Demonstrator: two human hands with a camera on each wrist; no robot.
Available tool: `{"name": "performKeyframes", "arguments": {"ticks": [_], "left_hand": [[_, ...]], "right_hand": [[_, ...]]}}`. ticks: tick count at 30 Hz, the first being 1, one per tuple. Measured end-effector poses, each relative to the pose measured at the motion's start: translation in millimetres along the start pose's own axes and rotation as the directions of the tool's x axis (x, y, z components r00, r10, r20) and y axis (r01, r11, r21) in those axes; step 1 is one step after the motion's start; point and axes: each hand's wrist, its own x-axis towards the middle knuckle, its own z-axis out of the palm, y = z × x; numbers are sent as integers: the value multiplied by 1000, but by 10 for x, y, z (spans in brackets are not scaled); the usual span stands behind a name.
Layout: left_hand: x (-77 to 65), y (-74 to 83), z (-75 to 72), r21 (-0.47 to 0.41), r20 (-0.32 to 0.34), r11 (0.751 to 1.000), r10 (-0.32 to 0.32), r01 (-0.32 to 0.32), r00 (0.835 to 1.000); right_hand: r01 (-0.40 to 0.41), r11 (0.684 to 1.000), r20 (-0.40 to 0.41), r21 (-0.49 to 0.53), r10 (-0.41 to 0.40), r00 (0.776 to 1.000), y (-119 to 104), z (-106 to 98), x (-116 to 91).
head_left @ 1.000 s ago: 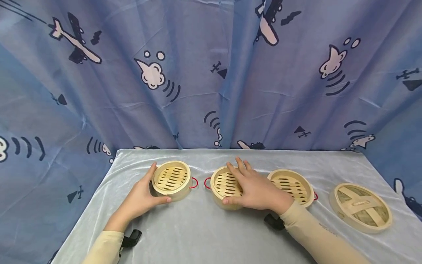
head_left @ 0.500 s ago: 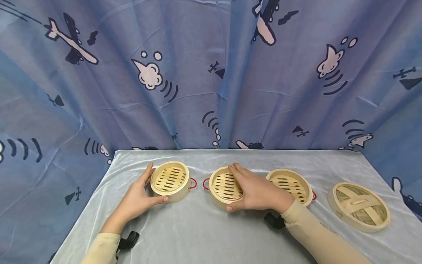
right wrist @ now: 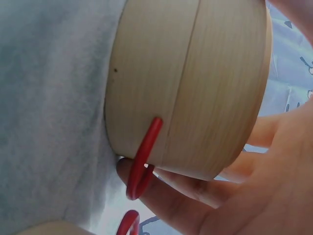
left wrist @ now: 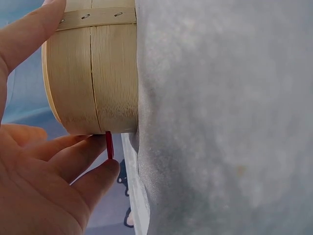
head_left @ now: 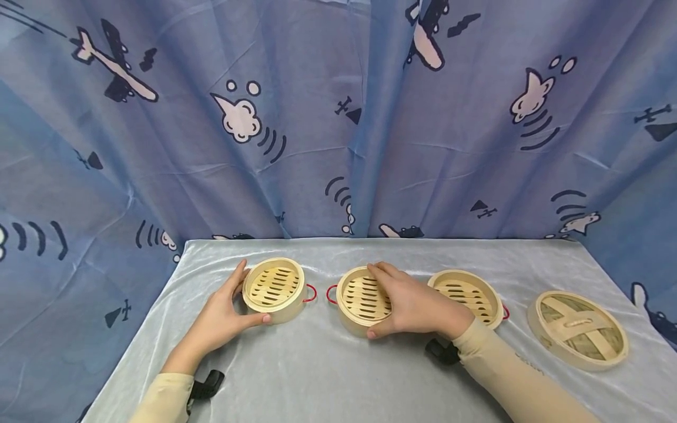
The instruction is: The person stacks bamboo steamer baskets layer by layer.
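On the left of the cloth, a small round bamboo steamer basket [head_left: 274,288] with a slatted floor sits within my left hand [head_left: 218,320]. The thumb lies on its near side and the fingers curve round its far side. The left wrist view shows its pale wall [left wrist: 93,78] and a red handle [left wrist: 109,145] by the fingers. My right hand [head_left: 418,302] grips a second steamer basket [head_left: 365,299] in the middle, thumb in front and fingers behind. In the right wrist view, that basket's red handle [right wrist: 142,161] hangs beside the fingers.
A third steamer basket [head_left: 462,294] stands behind the right forearm, partly covered by it. Farther right lies a bamboo lid [head_left: 579,331] with crossed strips. The grey cloth [head_left: 328,382] covers the table, and a blue patterned curtain [head_left: 307,129] hangs behind it.
My right hand's fingers, spread above the middle basket's rim before, have come down together round its far side. The left hand and the other baskets have barely shifted.
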Motion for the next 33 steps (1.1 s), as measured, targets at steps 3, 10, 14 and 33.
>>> {"name": "performKeyframes", "arguments": {"ticks": [3,10,14,33], "left_hand": [[4,7,-4,-4,0,1000,4,-4,1000],[14,23,-7,-14,1,1000,10,-10,1000],[9,19,-13,-12,-7,1000,17,-17,1000],[-12,17,-15,-30,-8,999,15,-15,1000]], "right_hand": [[-4,1000,-4,6,4,1000,-5,-1,2],[-15,1000,-25,14,15,1000,-4,0,1],[-15,1000,-40,16,15,999,-16,6,13],[0,999,-110,43,4,994,-89,-20,132]]}}
